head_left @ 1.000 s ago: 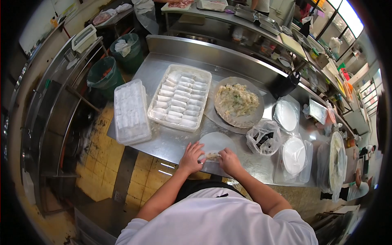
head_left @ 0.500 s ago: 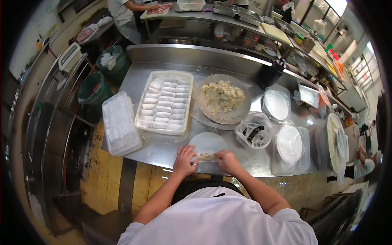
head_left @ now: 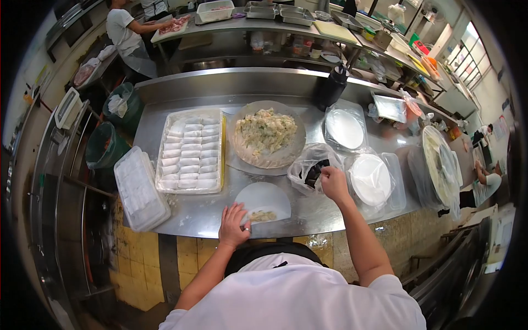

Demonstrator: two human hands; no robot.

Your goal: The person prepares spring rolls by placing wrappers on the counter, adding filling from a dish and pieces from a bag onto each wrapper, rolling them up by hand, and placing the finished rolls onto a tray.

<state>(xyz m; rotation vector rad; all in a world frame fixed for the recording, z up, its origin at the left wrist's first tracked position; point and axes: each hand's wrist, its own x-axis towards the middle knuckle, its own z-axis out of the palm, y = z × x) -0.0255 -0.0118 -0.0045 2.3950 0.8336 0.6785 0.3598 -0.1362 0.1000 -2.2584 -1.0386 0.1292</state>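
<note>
A thin white round wrapper (head_left: pixel 264 197) lies flat at the front edge of the steel table, a small strip of pale filling (head_left: pixel 262 216) on its lower part. My left hand (head_left: pixel 235 224) rests at the wrapper's left edge, fingers stretched out and thumb near the filling. At the open clear plastic bag (head_left: pixel 297 171) is my right hand (head_left: pixel 334 184), its fingers curled together beside dark pieces (head_left: pixel 316 171) inside; what they grip is hidden. Behind the wrapper stands a wide round plate (head_left: pixel 239 157) heaped with chopped pale filling (head_left: pixel 265 130).
A white tray of rolls (head_left: pixel 191 151) stands left of the plate, with a lidded plastic box (head_left: pixel 141 190) beyond it. Bagged stacks of white rounds (head_left: pixel 370 179) lie at right. A black bottle (head_left: pixel 331 87) stands behind. Another person (head_left: pixel 126 36) works across the aisle.
My right hand has left the wrapper's filling and moved right to the plastic bag. My left hand stays at the wrapper, which now lies flatter at its lower edge. The view has shifted right.
</note>
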